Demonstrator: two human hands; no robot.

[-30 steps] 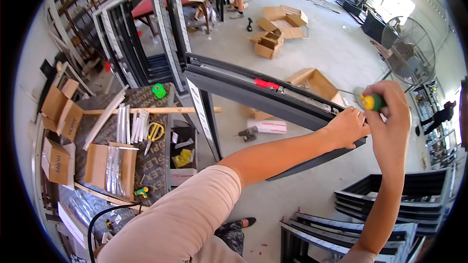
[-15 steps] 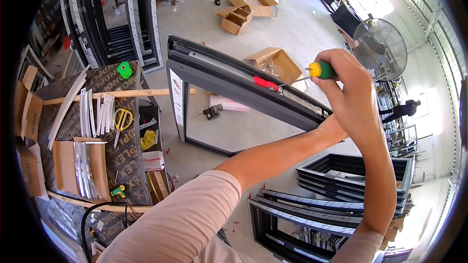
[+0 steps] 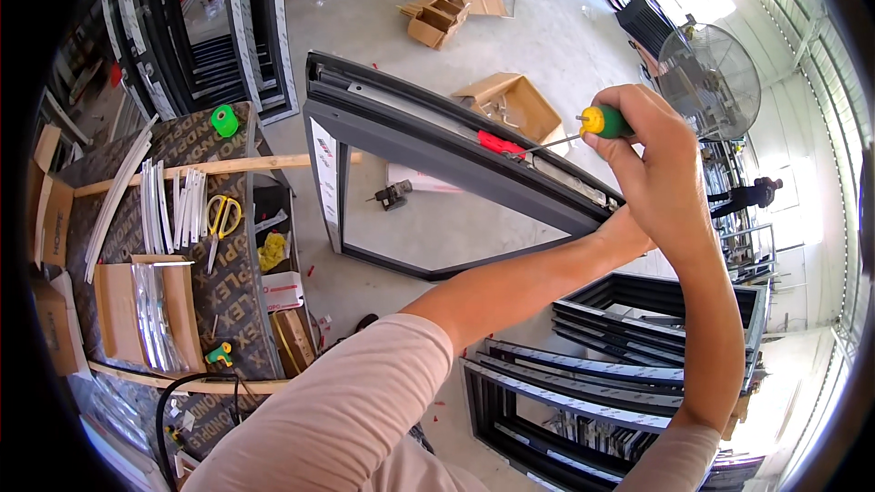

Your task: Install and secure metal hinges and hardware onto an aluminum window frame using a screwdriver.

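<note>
My right hand (image 3: pixel 661 150) is closed round the green and yellow handle of a screwdriver (image 3: pixel 605 122), above the right half of a dark grey window frame (image 3: pixel 437 159). A thin metal rod (image 3: pixel 553 142) slants from under those fingers to a red plastic piece (image 3: pixel 499 143) in the channel along the frame's top edge. Whether the rod belongs to the screwdriver I cannot tell. My left hand (image 3: pixel 629 230) is at the frame's right end, its fingers hidden behind my right wrist. Metal hardware lies in the channel on both sides of the red piece.
A workbench (image 3: pixel 239 260) at left carries white strips, yellow-handled scissors (image 3: pixel 222 219), a green roll (image 3: pixel 224 121) and an open carton. On the floor are a power drill (image 3: pixel 392 194) and cardboard boxes (image 3: pixel 519 105). Stacked frames (image 3: pixel 583 383) lean at lower right; a large fan (image 3: pixel 709 82) stands beyond.
The whole view has shifted slightly, with the bench and frame a little further left and up. My right hand keeps its grip on the screwdriver, and the rod still meets the red piece.
</note>
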